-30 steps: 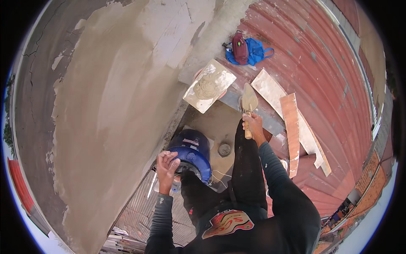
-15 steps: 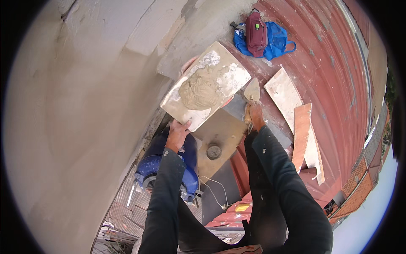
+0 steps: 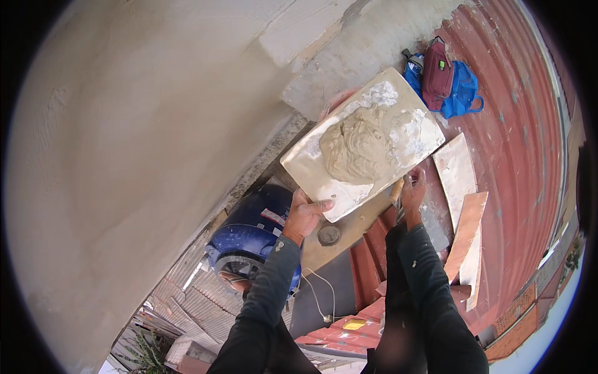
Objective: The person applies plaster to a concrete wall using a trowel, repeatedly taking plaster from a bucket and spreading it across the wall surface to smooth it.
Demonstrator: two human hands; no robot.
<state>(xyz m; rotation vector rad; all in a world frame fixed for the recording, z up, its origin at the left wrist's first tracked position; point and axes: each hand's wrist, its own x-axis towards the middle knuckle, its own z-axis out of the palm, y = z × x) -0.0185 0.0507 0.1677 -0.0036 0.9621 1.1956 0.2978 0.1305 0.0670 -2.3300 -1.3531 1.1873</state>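
Note:
My left hand (image 3: 303, 215) grips the near corner of a pale rectangular board (image 3: 305, 167), thumb on top. A mound of wet grey-brown mortar (image 3: 358, 146) lies on the board, with whitish smears around it. Close to the board's right edge, my right hand (image 3: 412, 193) is closed on a trowel, whose wooden handle (image 3: 397, 189) shows beside the fingers. The board seems to hide the trowel's blade. Something pinkish (image 3: 338, 101) peeks out behind the board's far left edge, mostly hidden.
A plastered wall (image 3: 156, 137) fills the left. Below the board are a blue rounded container (image 3: 240, 227) and a white cable (image 3: 321, 293). Wooden planks (image 3: 466, 237) lie at right on red corrugated roofing (image 3: 511, 187). Beyond sit a maroon pouch (image 3: 438, 75) and blue bag (image 3: 464, 93).
The view has shifted, so the surroundings sit farther right. My right hand has come closer to the board's edge, and the trowel blade seen earlier is out of sight. The left hand keeps its grip.

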